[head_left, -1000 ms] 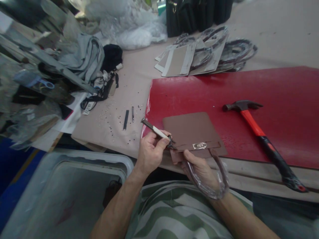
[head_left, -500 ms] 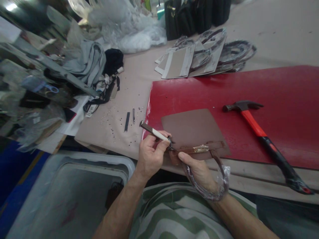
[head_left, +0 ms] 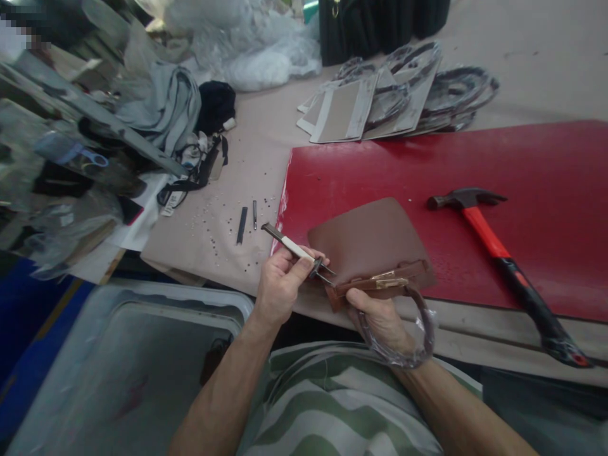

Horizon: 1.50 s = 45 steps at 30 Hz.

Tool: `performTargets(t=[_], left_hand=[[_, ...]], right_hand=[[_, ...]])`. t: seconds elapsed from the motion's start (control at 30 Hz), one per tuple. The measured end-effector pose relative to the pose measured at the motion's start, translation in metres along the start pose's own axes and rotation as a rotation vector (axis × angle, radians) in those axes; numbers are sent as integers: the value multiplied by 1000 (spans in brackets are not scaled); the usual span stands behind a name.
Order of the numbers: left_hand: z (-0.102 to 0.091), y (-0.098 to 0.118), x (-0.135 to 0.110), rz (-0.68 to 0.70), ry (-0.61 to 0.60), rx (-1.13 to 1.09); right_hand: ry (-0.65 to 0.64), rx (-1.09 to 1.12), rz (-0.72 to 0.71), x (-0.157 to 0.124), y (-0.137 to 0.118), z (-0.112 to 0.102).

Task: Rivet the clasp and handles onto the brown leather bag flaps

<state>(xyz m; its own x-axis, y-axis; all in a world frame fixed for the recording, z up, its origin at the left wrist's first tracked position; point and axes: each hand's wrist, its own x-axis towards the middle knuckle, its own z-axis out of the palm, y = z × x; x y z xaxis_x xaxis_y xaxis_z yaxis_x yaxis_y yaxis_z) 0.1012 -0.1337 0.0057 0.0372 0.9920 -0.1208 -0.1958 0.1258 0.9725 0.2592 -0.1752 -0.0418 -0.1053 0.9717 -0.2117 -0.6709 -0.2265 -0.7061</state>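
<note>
The left hand (head_left: 280, 285) grips pliers (head_left: 287, 247), the right hand (head_left: 380, 323) clutches a leather handbag (head_left: 365, 237); a slip could scratch its metal clasp (head_left: 390, 279).

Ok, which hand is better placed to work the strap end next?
Left, I'd judge: the left hand already holds the tool, its tip at the strap end. The right hand is busy supporting the leather panel and its wrapped handle.

The one camera sits on the person's head, tipped forward and down. It looks from close above the striped shirt (head_left: 342, 405) onto the right hand (head_left: 280, 285) and left hand (head_left: 380, 323), with the desk (head_left: 204, 253) stretching away to the far side.
</note>
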Motion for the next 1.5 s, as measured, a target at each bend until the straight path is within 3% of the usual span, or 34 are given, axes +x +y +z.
performTargets(t=[0.2, 0.53, 0.97, 1.27, 1.5], left_hand=[[3, 1, -6, 16, 33, -18], [2, 8, -23, 328, 24, 382], [2, -1, -21, 281, 27, 340], [5, -5, -17, 238, 57, 228], [3, -3, -17, 282, 29, 375]], right_hand=[[-16, -70, 26, -1, -6, 0], [-13, -200, -73, 5, 3, -1], [49, -210, -97, 6, -1, 5], [92, -250, 15, 2, -1, 0], [78, -213, -47, 5, -4, 5]])
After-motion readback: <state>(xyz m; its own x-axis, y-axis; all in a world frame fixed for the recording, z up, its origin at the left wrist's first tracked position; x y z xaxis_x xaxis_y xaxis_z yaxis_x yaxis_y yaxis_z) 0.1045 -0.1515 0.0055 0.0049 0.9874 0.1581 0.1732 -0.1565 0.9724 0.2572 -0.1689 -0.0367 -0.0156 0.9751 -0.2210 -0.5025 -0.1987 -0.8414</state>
